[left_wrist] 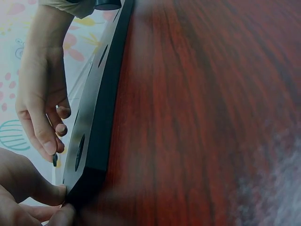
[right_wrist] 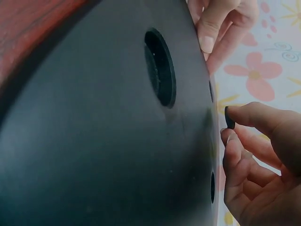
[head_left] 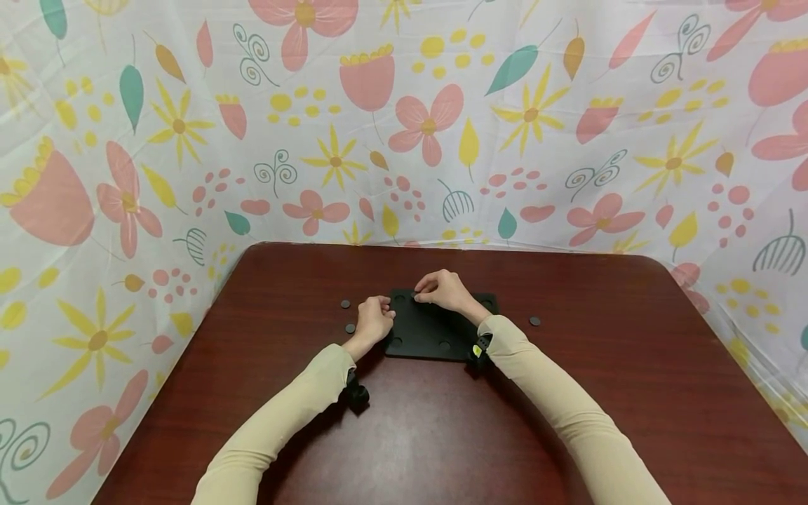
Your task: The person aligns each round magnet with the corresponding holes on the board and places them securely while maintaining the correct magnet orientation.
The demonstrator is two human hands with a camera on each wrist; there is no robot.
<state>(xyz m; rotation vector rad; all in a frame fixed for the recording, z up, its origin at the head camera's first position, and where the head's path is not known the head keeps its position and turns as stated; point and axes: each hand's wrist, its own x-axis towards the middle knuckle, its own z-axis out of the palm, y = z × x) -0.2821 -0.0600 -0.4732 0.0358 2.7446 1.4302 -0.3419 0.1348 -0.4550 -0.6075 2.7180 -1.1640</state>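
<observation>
A flat black board with round recesses lies on the table. At its left edge, my left hand holds it with thumb and fingers, as the left wrist view shows at a corner. My right hand is over the board's far side, pinching a small dark disc on edge between thumb and fingertip. The disc is just above the board's surface. A near recess shows plainly in the right wrist view. My right hand and forearm cover part of the board in the head view.
Two dark discs, one farther and one nearer, lie left of the board by my left hand. Another disc lies to the right on the brown table. A flowered cloth hangs behind the table and along its sides.
</observation>
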